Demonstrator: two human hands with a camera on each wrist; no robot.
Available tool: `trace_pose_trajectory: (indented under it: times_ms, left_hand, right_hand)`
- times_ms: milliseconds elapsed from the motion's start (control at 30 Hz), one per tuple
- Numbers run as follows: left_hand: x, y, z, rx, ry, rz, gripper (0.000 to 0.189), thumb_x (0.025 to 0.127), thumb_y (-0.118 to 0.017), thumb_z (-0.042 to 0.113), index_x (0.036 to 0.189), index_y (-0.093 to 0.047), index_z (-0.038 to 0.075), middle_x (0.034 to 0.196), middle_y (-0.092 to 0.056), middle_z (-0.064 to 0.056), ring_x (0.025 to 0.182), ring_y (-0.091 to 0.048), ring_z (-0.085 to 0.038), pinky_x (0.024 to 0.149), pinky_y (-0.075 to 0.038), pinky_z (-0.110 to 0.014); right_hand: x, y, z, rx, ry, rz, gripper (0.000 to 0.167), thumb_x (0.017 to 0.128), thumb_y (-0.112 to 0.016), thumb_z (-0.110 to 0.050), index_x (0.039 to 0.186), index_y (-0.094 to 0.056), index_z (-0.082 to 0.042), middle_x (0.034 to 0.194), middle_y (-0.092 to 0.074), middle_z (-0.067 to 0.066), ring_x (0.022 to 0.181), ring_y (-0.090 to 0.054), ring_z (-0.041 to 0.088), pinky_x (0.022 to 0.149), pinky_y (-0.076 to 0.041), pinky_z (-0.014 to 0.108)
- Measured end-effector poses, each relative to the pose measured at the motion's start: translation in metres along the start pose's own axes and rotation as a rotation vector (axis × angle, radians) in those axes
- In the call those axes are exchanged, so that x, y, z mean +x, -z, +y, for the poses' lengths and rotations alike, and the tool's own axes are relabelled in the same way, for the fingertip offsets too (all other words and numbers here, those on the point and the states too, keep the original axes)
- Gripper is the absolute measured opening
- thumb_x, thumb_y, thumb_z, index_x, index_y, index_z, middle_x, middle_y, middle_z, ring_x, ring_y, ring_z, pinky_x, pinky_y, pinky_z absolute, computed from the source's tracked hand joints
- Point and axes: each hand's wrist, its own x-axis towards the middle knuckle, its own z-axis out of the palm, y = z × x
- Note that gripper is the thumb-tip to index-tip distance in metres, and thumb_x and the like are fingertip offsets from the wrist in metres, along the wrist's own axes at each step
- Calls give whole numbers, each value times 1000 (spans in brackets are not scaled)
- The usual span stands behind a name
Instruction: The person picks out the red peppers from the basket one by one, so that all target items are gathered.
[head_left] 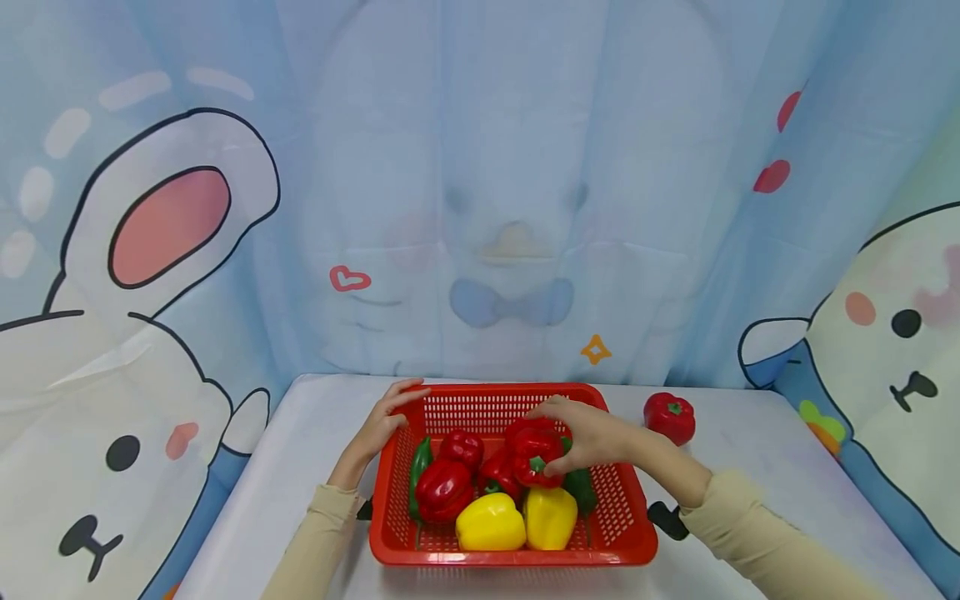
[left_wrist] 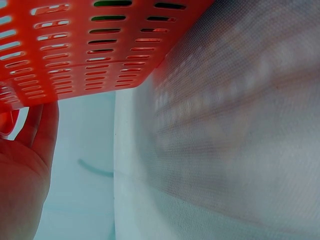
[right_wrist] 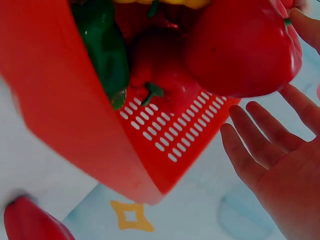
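Pale-blue cartoon-printed curtain (head_left: 517, 125) behind white cloth-covered surface (head_left: 757, 475). Head view: right hand (head_left: 587, 433), the nearer, pinches glossy red bell pepper (head_left: 534, 450) over red perforated plastic basket (head_left: 517, 557), stem toward near rim; left hand (head_left: 381, 423), fingers extended, touches basket's far-left corner. Left wrist: fingers outside basket wall. Right wrist: thumb at pepper's stem end.

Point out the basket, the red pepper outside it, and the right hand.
Basket (head_left: 517, 558): head view, front rim.
Red pepper (head_left: 663, 422): head view, body left of its stem.
Right hand (head_left: 592, 428): head view, middle of the hand.
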Motion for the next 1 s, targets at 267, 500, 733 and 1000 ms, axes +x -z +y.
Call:
trace_pose_trajectory:
  times_ms: [267,500,733,1000]
  left_hand:
    - [2,0,-1,-2,3,-7,55,79,-40,-22,132,-52,-16,147,-33,-33,138,-27,-48,87,-36,-40]
    - [2,0,-1,-3,-9,-5,54,80,-39,-22,132,-53,-16,147,-34,-34,137,-28,-48,83,-36,-31]
    - [2,0,-1,0,-13,0,54,79,-39,-22,132,-53,-16,147,-34,-34,138,-28,-48,83,-37,-31]
    - [1,0,-3,-3,0,1,55,79,-40,-22,131,-53,-16,147,-34,-33,137,-28,-47,86,-38,-38]
  right_hand:
    - [4,-8,0,13,41,-50,72,71,-87,-31,135,-58,-15,134,-53,6,120,-48,27,91,-50,49]
    - [4,-7,-1,-4,45,-81,81,69,-89,-27,140,-53,-14,132,-55,4,119,-50,26,90,-51,47]
    - [4,-8,1,14,53,-85,84,71,-88,-26,145,-48,-13,137,-52,6,123,-49,29,94,-48,50]
    - [2,-7,5,45,21,-24,85,74,-86,-33,146,-46,-12,135,-55,6,121,-50,29,93,-49,50]
